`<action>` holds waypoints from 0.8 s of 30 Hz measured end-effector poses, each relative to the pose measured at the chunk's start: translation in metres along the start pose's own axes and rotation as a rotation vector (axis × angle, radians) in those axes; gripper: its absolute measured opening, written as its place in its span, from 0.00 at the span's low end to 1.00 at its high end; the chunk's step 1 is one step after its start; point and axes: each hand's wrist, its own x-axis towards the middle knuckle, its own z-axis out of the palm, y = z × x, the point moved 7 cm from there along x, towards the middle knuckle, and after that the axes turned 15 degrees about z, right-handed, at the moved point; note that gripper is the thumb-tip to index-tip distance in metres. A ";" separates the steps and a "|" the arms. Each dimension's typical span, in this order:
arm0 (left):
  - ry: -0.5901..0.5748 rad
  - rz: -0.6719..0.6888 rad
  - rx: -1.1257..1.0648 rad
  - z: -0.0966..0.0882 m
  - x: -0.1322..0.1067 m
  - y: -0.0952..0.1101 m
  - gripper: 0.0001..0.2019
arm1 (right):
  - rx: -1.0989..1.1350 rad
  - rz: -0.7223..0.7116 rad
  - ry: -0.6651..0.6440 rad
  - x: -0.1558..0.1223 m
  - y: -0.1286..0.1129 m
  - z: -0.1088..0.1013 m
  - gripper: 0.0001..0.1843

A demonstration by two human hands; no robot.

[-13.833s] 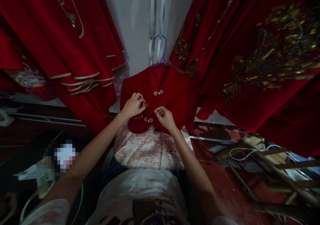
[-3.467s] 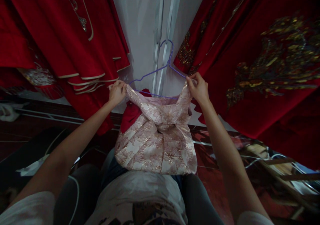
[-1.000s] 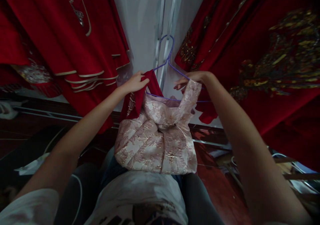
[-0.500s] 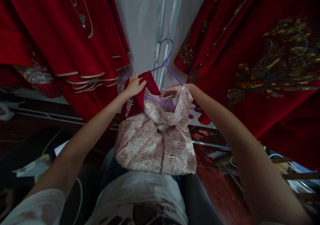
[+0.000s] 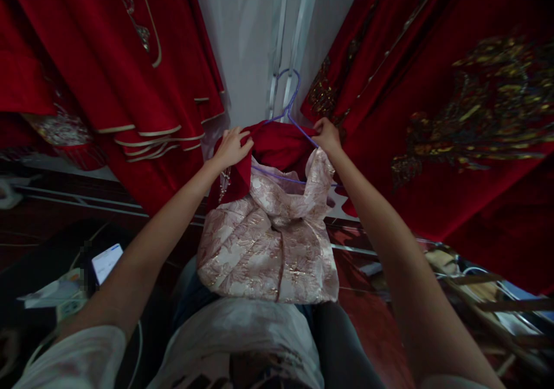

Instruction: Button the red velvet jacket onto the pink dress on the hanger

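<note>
On hanger (image 5: 288,110), brocade garment (image 5: 268,250), hem (image 5: 281,296) lapward.

From our head-worn camera we look forward and down, with the shirt (image 5: 242,331) close at bottom centre and the wall (image 5: 242,37) farther off, at top centre.

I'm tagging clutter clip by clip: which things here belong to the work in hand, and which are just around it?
Work in hand:
red garment, left hand on it, right hand pinching its edge
pale brocade garment
purple hanger

Just around:
red clothes hanging at left
sequined red garment at right
lit phone
wooden frame
</note>
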 end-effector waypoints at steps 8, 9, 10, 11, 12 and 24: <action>-0.040 0.020 0.028 0.001 0.000 0.012 0.19 | -0.081 0.058 0.166 -0.012 0.052 -0.062 0.13; -0.049 0.023 0.036 0.000 0.000 0.014 0.19 | -0.098 0.077 0.186 -0.014 0.062 -0.071 0.13; -0.058 0.025 0.043 0.000 0.000 0.017 0.18 | -0.123 0.087 0.191 -0.016 0.071 -0.077 0.13; -0.066 0.025 0.047 0.000 0.000 0.019 0.18 | -0.149 0.089 0.205 -0.018 0.078 -0.084 0.14; -0.073 0.023 0.051 -0.001 0.000 0.021 0.18 | -0.175 0.086 0.227 -0.021 0.082 -0.090 0.14; -0.043 -0.023 0.124 -0.004 -0.012 0.035 0.17 | -0.293 0.033 0.118 -0.076 0.075 -0.092 0.17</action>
